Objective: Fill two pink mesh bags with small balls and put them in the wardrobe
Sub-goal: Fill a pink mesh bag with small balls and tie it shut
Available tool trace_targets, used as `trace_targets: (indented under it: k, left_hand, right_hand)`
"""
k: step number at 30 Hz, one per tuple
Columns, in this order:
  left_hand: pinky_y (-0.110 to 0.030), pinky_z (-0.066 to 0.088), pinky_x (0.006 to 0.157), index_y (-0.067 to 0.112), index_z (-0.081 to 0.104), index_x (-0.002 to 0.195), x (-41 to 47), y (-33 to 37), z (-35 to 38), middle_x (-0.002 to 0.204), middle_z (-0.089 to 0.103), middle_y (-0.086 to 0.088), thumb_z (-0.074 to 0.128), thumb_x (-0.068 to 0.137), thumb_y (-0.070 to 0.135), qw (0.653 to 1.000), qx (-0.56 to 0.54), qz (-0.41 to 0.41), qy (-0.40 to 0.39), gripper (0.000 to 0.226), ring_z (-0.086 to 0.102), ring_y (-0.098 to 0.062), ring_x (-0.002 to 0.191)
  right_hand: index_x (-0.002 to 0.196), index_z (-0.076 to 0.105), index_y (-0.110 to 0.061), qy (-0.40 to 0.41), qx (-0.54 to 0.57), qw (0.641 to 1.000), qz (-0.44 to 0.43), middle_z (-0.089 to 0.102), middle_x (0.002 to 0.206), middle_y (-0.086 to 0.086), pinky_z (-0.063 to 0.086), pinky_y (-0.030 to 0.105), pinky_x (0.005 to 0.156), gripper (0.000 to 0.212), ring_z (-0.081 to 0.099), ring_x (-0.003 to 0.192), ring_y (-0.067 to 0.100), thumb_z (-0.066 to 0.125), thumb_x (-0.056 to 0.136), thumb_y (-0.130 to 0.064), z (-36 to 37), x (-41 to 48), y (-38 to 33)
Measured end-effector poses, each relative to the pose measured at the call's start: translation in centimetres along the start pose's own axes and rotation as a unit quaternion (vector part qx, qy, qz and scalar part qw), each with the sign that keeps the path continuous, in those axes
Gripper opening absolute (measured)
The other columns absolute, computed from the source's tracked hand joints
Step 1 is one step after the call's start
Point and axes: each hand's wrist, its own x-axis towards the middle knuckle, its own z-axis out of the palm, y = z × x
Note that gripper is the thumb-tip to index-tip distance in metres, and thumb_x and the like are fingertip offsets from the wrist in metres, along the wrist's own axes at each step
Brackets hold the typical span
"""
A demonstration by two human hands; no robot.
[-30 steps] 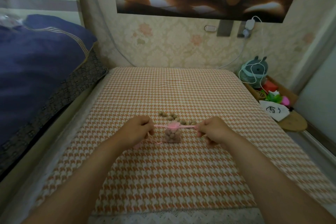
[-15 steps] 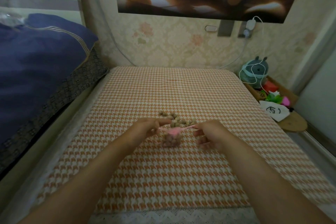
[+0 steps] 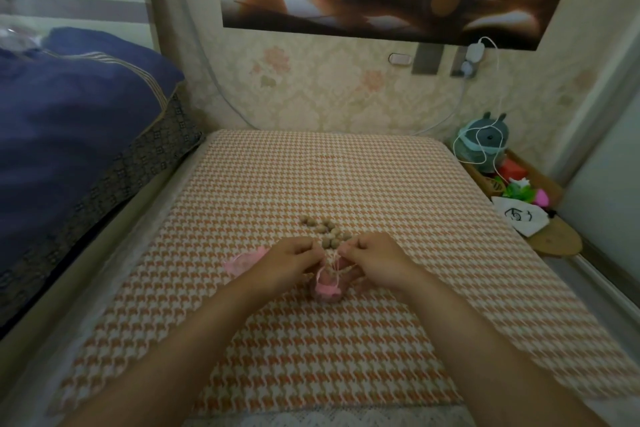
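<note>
Centre frame: left hand and right hand nearly touching, fingers curled, each pinching the thin drawstring of a pink mesh bag lying just below them on the houndstooth cover. Just left of the left hand: second pink bag, flat, seemingly unfilled. Just above the hands: loose balls. Risks: knot left slack, so the mouth reopens and balls spill; a wrist brushing the loose pile scatters it
</note>
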Motion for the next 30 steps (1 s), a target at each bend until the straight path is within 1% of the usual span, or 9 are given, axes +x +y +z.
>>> trace_targets:
  k: [5,8,10,14,16,18,23,28,30]
  left_hand:
    - [-0.030,0.041,0.069,0.013,0.062,0.069,0.1,-0.1,0.3,0.066,0.057,-0.001,0.054,0.097,0.011,1.000,0.008,-0.021,-0.015,0.029,0.051,-0.013,0.065]
    - [-0.031,0.043,0.072,0.012,0.068,0.075,0.2,0.0,0.3,0.071,0.062,-0.001,0.055,0.096,0.013,0.999,0.009,-0.040,-0.023,0.024,0.054,-0.015,0.071]
    - [-0.028,0.048,0.075,0.009,0.071,0.081,0.1,0.2,0.3,0.075,0.068,-0.002,0.056,0.095,0.015,0.998,-0.006,-0.052,-0.039,0.021,0.060,-0.014,0.073]
    - [-0.025,0.049,0.069,0.008,0.072,0.085,0.0,0.3,0.4,0.086,0.073,-0.017,0.053,0.096,0.017,0.996,-0.030,-0.061,-0.054,0.024,0.061,-0.016,0.071]
    - [-0.025,0.049,0.067,0.009,0.072,0.084,0.0,0.1,0.3,0.082,0.073,-0.014,0.052,0.096,0.016,0.996,-0.043,-0.068,-0.050,0.025,0.060,-0.017,0.068]
    - [-0.027,0.048,0.069,0.011,0.074,0.083,0.1,0.0,0.3,0.080,0.073,-0.007,0.054,0.097,0.019,0.996,-0.036,-0.066,-0.039,0.025,0.061,-0.014,0.068]
    - [-0.025,0.051,0.061,0.000,0.070,0.093,0.4,-0.5,0.4,0.080,0.069,-0.008,0.056,0.098,0.021,0.997,-0.010,-0.072,0.002,0.026,0.060,-0.014,0.060]
    - [-0.023,0.052,0.057,0.009,0.075,0.080,0.3,-0.5,0.4,0.068,0.071,-0.001,0.060,0.096,0.022,0.997,0.028,-0.063,0.019,0.025,0.062,-0.012,0.056]
    - [-0.028,0.052,0.060,0.008,0.076,0.079,0.3,-0.4,0.3,0.070,0.073,-0.008,0.064,0.093,0.026,0.997,0.041,-0.056,0.023,0.026,0.063,-0.013,0.057]
  right_hand:
    - [0.090,0.072,-0.013,0.018,-0.016,1.000,-0.017,0.078,0.083,0.007,0.051,0.032,0.051,0.013,0.075,0.063,0.024,0.063,0.098,-0.019,0.5,0.2,0.3]
    - [0.085,0.076,-0.011,0.049,-0.008,0.996,-0.070,0.075,0.076,0.002,0.048,0.020,0.044,0.011,0.070,0.055,0.008,0.069,0.093,-0.012,0.8,0.2,0.1]
    - [0.085,0.077,-0.012,0.055,0.008,0.994,-0.096,0.073,0.074,-0.001,0.051,0.015,0.049,0.011,0.066,0.054,0.000,0.070,0.091,-0.006,1.2,0.4,0.0]
    - [0.076,0.077,-0.025,0.058,0.016,0.994,-0.089,0.076,0.079,-0.004,0.060,0.028,0.065,0.017,0.072,0.071,0.013,0.076,0.087,-0.012,1.7,1.1,0.1]
    - [0.078,0.078,-0.022,0.048,0.022,0.996,-0.072,0.076,0.080,-0.004,0.060,0.025,0.067,0.011,0.072,0.074,0.011,0.077,0.086,-0.015,1.7,1.2,0.2]
    - [0.088,0.081,-0.017,0.031,0.028,0.998,-0.053,0.078,0.089,0.001,0.060,0.030,0.075,0.008,0.072,0.084,0.015,0.074,0.089,-0.021,1.6,1.0,0.3]
    - [0.097,0.076,-0.003,-0.044,0.085,0.995,0.028,0.072,0.084,0.011,0.052,0.029,0.052,0.024,0.063,0.069,0.024,0.071,0.087,-0.024,0.2,-0.1,-0.9]
    - [0.094,0.076,0.005,-0.060,0.027,0.998,0.011,0.071,0.076,0.015,0.055,0.029,0.051,0.024,0.068,0.060,0.022,0.080,0.083,-0.016,0.4,-0.6,-0.4]
    - [0.097,0.075,0.006,-0.055,0.035,0.998,0.020,0.072,0.078,0.017,0.055,0.028,0.049,0.020,0.069,0.058,0.021,0.078,0.084,-0.009,0.4,-0.6,-0.3]
